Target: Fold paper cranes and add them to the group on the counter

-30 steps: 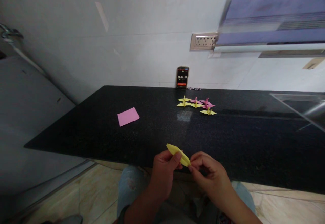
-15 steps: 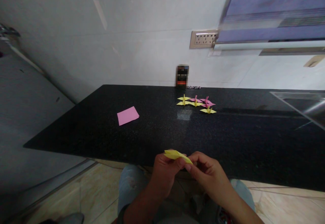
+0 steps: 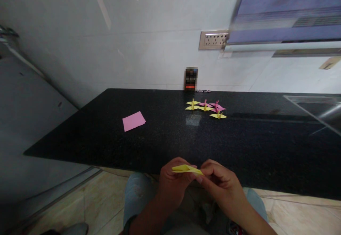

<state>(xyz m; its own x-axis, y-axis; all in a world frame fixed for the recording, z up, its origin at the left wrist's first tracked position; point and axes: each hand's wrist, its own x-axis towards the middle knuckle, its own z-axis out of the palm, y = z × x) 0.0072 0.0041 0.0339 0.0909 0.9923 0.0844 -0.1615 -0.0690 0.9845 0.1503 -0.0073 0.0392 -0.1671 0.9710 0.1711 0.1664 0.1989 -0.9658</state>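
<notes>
Both hands are raised in front of the body, just off the near edge of the black counter (image 3: 253, 146) and above the person's lap. The left hand (image 3: 173, 183) pinches the left part of a narrow yellow folded paper (image 3: 186, 169) between thumb and fingers. The right hand (image 3: 221, 181) is closed on its right tip with thumb and forefinger. The piece lies nearly level, bridging the two hands and clear of the counter. Judgement: a two-point pinch of this kind keeps a thin, layered fold taut so its creases do not spring open, and holding it in the air leaves both faces reachable. Far back on the counter, near the wall, a cluster of small folded paper figures (image 3: 206, 108), yellow and pink, sits close together and well apart from the hands, apparently kept out of the working area. A flat pink sheet (image 3: 134, 121) lies alone to their left. A phone (image 3: 191, 79) leans upright against the wall behind the figures, its screen blurred.
</notes>
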